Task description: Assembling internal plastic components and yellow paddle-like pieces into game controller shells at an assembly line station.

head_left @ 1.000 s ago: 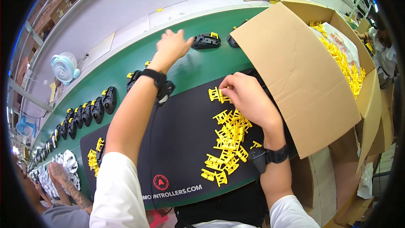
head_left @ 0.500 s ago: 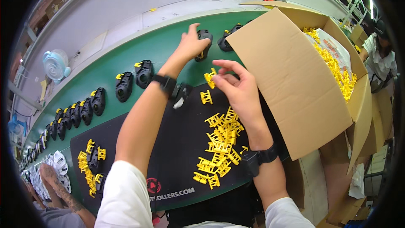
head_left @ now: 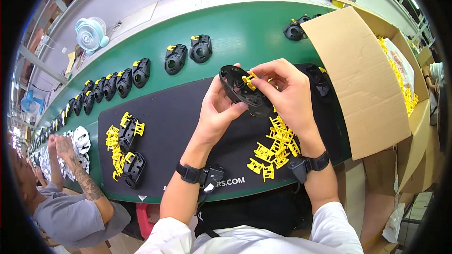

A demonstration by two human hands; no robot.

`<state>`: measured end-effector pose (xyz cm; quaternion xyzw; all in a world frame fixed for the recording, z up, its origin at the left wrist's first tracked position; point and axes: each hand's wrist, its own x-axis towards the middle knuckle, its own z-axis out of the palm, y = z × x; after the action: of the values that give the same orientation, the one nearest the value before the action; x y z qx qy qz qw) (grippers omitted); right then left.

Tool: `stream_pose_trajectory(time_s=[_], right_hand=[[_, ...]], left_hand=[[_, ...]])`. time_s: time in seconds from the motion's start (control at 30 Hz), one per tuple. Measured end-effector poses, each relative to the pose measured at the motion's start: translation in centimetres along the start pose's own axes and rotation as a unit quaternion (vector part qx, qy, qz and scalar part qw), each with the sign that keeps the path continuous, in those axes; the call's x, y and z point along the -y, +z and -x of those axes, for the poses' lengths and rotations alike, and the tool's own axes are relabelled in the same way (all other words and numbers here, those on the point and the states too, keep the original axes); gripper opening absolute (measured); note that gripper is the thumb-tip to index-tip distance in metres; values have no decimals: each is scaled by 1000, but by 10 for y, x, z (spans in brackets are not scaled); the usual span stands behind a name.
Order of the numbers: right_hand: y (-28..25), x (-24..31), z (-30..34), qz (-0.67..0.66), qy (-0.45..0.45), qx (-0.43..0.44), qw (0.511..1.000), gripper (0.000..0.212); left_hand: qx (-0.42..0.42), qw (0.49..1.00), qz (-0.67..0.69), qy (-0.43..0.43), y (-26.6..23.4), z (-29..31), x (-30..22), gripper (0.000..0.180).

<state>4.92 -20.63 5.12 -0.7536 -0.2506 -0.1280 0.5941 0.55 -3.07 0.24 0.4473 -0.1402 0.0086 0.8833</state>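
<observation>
My left hand (head_left: 214, 113) grips a black plastic shell (head_left: 230, 76), held up over the dark mat with its hollow side toward me. My right hand (head_left: 287, 89) pinches a small yellow plastic clip (head_left: 248, 81) against the inside of that shell; whether it is seated I cannot tell. Below my right hand lies a loose pile of yellow clips (head_left: 278, 146), partly hidden by the hand and wrist. Two more black shells (head_left: 134, 170) rest hollow side up on the mat's left part, beside another cluster of yellow clips (head_left: 113, 138).
Black shells with yellow clips (head_left: 175, 59) line the green table (head_left: 245, 23). On the right, a cardboard box (head_left: 355, 89) of yellow clips overhangs the mat (head_left: 183, 127); another shell (head_left: 320, 81) sits beside its flap. A co-worker (head_left: 75, 207) works at left, near a fan (head_left: 89, 35).
My left hand has brought a black shell from the table's far side to above the mat and turned it over. My right hand has moved its yellow clip into the shell. The view has shifted.
</observation>
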Motion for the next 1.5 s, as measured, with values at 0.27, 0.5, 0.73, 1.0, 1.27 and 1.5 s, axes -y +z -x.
stream_pose_trajectory(time_s=[0.27,0.5,0.73,1.0,1.27,1.5], right_hand=[[-7,-1,-2,-82,52,35,995,20],[-12,-7,-1,-217,228,111,943,13],[8,-15,0,-96,126,54,986,12],[11,-23,0,-97,90,14,991,12],[7,-14,1,-69,106,40,991,10],[19,-13,5,58,-25,-41,997,15]], left_hand=[[-3,999,26,30,-1,1,1,81],[-76,995,-17,59,7,2,-2,71],[-154,981,108,-38,-12,5,-4,31],[-89,993,60,-49,-6,-3,1,52],[-74,996,39,-23,0,3,-2,57],[-47,999,-3,0,7,5,6,76]])
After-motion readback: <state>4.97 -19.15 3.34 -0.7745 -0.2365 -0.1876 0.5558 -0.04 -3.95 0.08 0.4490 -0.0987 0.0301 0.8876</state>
